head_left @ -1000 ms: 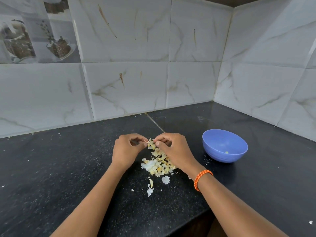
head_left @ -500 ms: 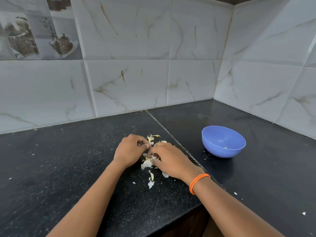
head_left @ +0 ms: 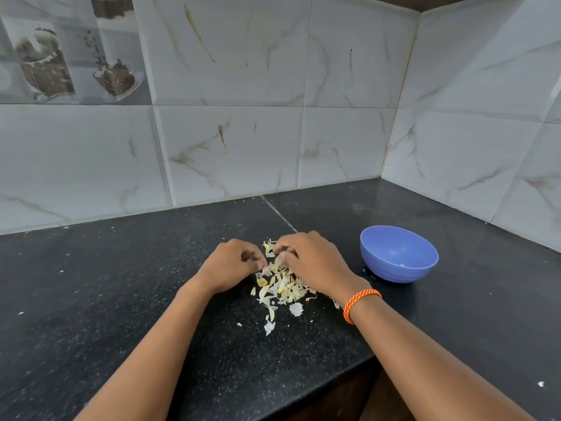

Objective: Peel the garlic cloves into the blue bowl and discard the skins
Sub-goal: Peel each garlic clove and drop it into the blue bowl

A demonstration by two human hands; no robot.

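Right hand (head_left: pixel 315 262) lifted off garlic skins (head_left: pixel 280 285); both hands' fingers curled, seemingly pinching skins.

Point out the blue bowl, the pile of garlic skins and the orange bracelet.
blue bowl (head_left: pixel 391 270): head view, front outer wall.
pile of garlic skins (head_left: pixel 280 287): head view, middle of the heap.
orange bracelet (head_left: pixel 359 300): head view, band across the right wrist.

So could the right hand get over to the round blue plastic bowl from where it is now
Probably yes. The right hand sits at the pile of pale garlic skins, and only bare black stone counter lies between it and the round blue plastic bowl, open side up.
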